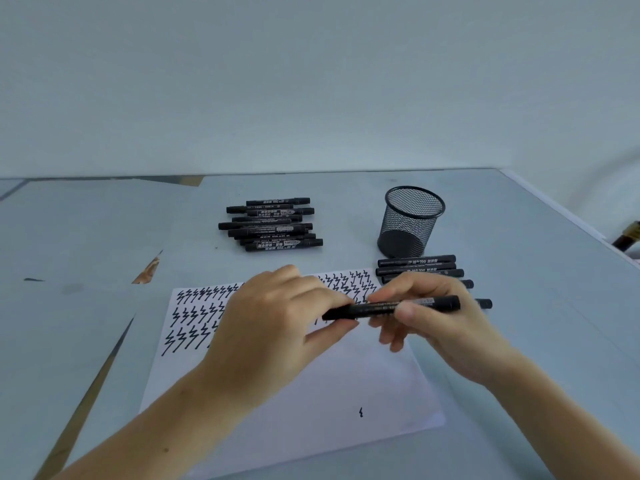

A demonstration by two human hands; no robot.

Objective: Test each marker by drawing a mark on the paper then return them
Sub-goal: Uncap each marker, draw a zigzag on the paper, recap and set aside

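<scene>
Both my hands hold one black marker (391,307) level above the white paper (311,386). My left hand (277,327) pinches its left end, the cap side. My right hand (440,320) grips the barrel with fingers curled round it. Rows of black zigzag marks (194,317) fill the paper's far part, and one small mark (361,412) sits near its front edge. A pile of black markers (270,224) lies further back at the centre. A second row of markers (419,268) lies to the right of the paper, partly hidden by my right hand.
An empty black mesh pen cup (410,221) stands at the back right, just behind the right-hand row of markers. The table (519,237) is covered with pale sheets, with brown gaps (149,270) showing at the left. Its right edge (561,209) runs diagonally.
</scene>
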